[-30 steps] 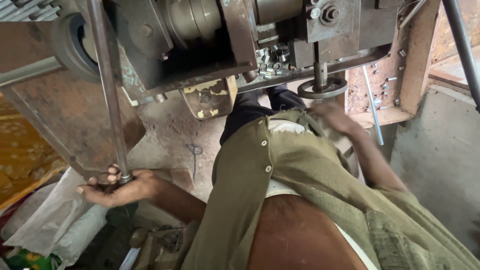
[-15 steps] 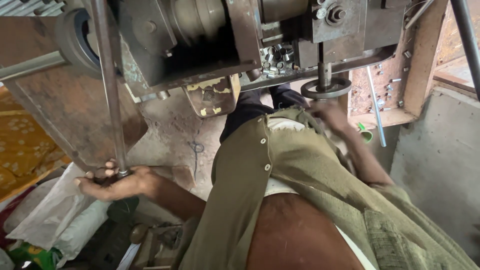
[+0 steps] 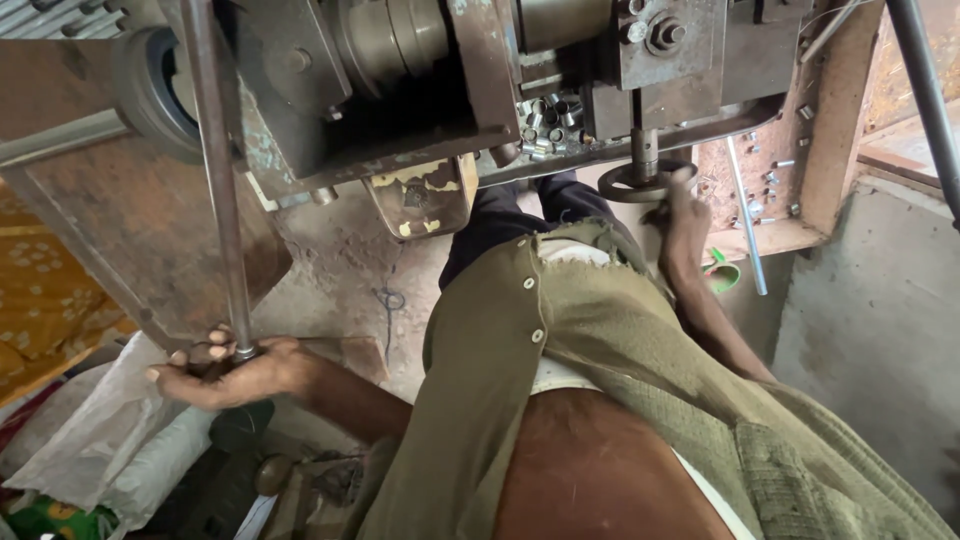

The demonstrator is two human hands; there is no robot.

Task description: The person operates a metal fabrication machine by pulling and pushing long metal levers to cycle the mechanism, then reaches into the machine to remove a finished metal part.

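A long steel rod (image 3: pixel 222 200) runs down from the grey lathe-like machine (image 3: pixel 420 80) at the top. My left hand (image 3: pixel 225 368) cups the rod's lower end, fingers curled under it. My right hand (image 3: pixel 685 215) grips the rim of a small round handwheel (image 3: pixel 640 182) under the machine's front. Several short metal tube pieces (image 3: pixel 545 125) lie in a heap on the machine bed between the two hands. My olive shirt (image 3: pixel 560 380) fills the lower middle of the view.
A rusty metal plate (image 3: pixel 120 240) leans at the left. A white plastic sack (image 3: pixel 95 440) lies below my left hand. A thin steel bar (image 3: pixel 745 215) and a green cup (image 3: pixel 722 275) sit by the wooden shelf (image 3: pixel 790 235). At the right stands a concrete wall (image 3: pixel 880 320).
My right hand has moved up from my side onto the handwheel. My left hand stays at the rod's lower end; the view has shifted slightly.
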